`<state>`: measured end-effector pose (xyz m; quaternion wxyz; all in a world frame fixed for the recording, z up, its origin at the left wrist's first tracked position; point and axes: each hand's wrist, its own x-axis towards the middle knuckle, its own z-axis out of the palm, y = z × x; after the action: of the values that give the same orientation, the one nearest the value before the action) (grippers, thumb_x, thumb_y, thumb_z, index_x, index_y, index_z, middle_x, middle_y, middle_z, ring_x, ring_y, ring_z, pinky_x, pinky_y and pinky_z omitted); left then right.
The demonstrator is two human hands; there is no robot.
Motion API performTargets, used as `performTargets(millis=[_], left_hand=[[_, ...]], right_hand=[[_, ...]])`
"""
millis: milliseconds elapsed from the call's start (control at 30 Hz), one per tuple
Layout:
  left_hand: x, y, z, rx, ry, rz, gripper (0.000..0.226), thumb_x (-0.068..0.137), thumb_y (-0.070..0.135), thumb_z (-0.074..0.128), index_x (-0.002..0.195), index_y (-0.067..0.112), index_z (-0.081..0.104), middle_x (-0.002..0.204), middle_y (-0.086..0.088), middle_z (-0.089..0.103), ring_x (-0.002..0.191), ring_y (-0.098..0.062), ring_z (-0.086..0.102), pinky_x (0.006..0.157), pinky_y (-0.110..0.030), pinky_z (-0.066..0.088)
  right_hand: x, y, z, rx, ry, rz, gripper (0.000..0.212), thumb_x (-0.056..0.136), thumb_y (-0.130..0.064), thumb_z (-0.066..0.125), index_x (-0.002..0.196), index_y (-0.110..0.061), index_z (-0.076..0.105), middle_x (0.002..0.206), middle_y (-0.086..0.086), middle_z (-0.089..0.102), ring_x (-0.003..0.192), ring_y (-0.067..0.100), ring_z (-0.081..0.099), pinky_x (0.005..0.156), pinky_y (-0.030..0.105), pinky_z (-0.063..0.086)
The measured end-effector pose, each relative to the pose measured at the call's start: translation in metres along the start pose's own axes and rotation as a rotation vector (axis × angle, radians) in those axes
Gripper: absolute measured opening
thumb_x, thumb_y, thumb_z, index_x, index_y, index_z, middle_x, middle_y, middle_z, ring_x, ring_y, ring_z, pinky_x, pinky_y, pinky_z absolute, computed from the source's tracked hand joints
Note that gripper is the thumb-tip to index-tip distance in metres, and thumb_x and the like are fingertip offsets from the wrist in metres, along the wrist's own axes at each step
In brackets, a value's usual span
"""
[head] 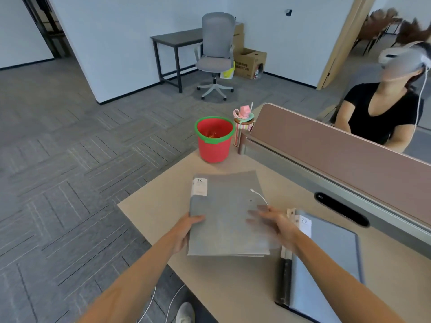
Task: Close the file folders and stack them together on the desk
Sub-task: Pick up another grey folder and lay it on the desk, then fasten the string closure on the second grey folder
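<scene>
Head view: a closed grey folder is seen lying flat on the desk, near its left edge. The left hand is clamped on the folder's left spine edge — thumb on the cover. The right hand is blurred, fingers spread apart over the cover's right side; contact cannot be told. A second, blue-grey folder lies just beside it to the right, spine toward the first. A red bucket stands beyond — green-rimmed.

Both my arms reach fwd. My left hand grips w/ thumb on top. My right hand hovers flat, fingers spread, blurred.
</scene>
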<state>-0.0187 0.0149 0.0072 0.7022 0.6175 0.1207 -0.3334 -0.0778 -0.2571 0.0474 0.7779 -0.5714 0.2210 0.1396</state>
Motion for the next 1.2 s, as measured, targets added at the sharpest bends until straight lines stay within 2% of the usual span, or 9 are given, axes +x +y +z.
performTargets(millis=[200, 333, 467, 633, 733, 867, 967, 1067, 1200], left_hand=[[0.043, -0.029, -0.059, 0.064, -0.082, -0.175, 0.047, 0.083, 0.020, 0.073, 0.126, 0.018, 0.057, 0.117, -0.009, 0.072, 0.110, -0.031, 0.067, 0.100, -0.052, 0.049], [0.071, -0.031, -0.085, 0.139, -0.024, -0.172, 0.045, 0.087, 0.020, 0.070, 0.127, 0.010, 0.053, 0.118, -0.008, 0.069, 0.107, -0.028, 0.067, 0.096, -0.049, 0.052], [0.087, -0.025, -0.096, 0.340, 0.074, -0.083, 0.057, 0.082, 0.012, 0.070, 0.129, 0.010, 0.038, 0.119, -0.006, 0.056, 0.105, -0.026, 0.060, 0.084, -0.035, 0.052], [0.097, -0.021, -0.103, 0.992, 0.142, 0.059, 0.058, 0.079, 0.017, 0.064, 0.131, 0.010, 0.041, 0.127, -0.010, 0.043, 0.122, -0.031, 0.044, 0.094, -0.039, 0.045], [0.095, -0.015, -0.089, 1.361, 0.162, 0.223, 0.057, 0.085, 0.018, 0.057, 0.137, 0.007, 0.036, 0.147, -0.011, 0.030, 0.136, -0.031, 0.030, 0.101, -0.041, 0.041], [0.098, -0.023, -0.064, 1.589, 0.032, 0.361, 0.065, 0.089, 0.017, 0.050, 0.150, 0.017, 0.026, 0.163, -0.007, 0.009, 0.149, -0.026, 0.012, 0.115, -0.045, 0.026], [0.100, -0.033, -0.042, 1.698, -0.187, 0.359, 0.064, 0.094, 0.019, 0.047, 0.152, 0.024, 0.021, 0.164, -0.002, 0.001, 0.152, -0.023, 0.003, 0.118, -0.053, 0.017], [0.103, -0.043, -0.025, 1.778, -0.279, 0.333, 0.063, 0.097, 0.027, 0.047, 0.153, 0.030, 0.018, 0.165, 0.000, -0.002, 0.152, -0.024, -0.001, 0.117, -0.058, 0.014], [0.107, -0.048, -0.018, 1.798, -0.286, 0.249, 0.067, 0.098, 0.031, 0.047, 0.154, 0.034, 0.010, 0.164, 0.000, -0.009, 0.152, -0.023, -0.007, 0.118, -0.057, 0.010]], right_hand=[[0.046, 0.041, 0.032, 0.083, 0.178, 0.112, 0.044, 0.089, 0.004, 0.048, 0.131, -0.004, 0.040, 0.123, 0.020, 0.062, 0.094, 0.032, 0.067, 0.070, 0.040, 0.057], [0.075, 0.051, 0.047, -0.022, 0.254, 0.200, 0.040, 0.092, -0.002, 0.049, 0.128, -0.015, 0.039, 0.120, 0.015, 0.062, 0.088, 0.026, 0.067, 0.064, 0.037, 0.056], [0.088, 0.076, 0.052, -0.198, 0.334, 0.308, 0.029, 0.093, -0.007, 0.049, 0.121, -0.013, 0.044, 0.106, 0.014, 0.064, 0.080, 0.022, 0.064, 0.071, 0.039, 0.056], [0.094, 0.096, 0.045, -0.319, 0.470, 0.340, 0.021, 0.089, -0.004, 0.049, 0.106, -0.016, 0.052, 0.090, 0.010, 0.064, 0.059, 0.017, 0.057, 0.054, 0.024, 0.045], [0.097, 0.105, 0.021, -0.670, 0.533, 0.227, 0.022, 0.083, -0.007, 0.054, 0.103, -0.014, 0.062, 0.102, 0.015, 0.066, 0.074, 0.024, 0.060, 0.058, 0.027, 0.047], [0.086, 0.111, -0.004, -1.352, 0.317, 0.099, 0.039, 0.083, -0.028, 0.064, 0.120, -0.017, 0.058, 0.122, 0.007, 0.056, 0.117, 0.025, 0.052, 0.094, 0.036, 0.047], [0.082, 0.113, -0.010, -1.633, 0.202, 0.014, 0.034, 0.090, -0.031, 0.055, 0.122, -0.017, 0.054, 0.122, 0.006, 0.054, 0.115, 0.025, 0.052, 0.092, 0.038, 0.047], [0.079, 0.114, -0.017, -1.820, 0.075, -0.109, 0.024, 0.095, -0.020, 0.045, 0.116, -0.013, 0.055, 0.116, 0.008, 0.057, 0.108, 0.027, 0.053, 0.084, 0.040, 0.047], [0.079, 0.106, -0.027, -1.705, -0.010, -0.054, 0.025, 0.097, -0.016, 0.036, 0.113, -0.007, 0.052, 0.112, 0.014, 0.059, 0.105, 0.032, 0.054, 0.083, 0.040, 0.044]])
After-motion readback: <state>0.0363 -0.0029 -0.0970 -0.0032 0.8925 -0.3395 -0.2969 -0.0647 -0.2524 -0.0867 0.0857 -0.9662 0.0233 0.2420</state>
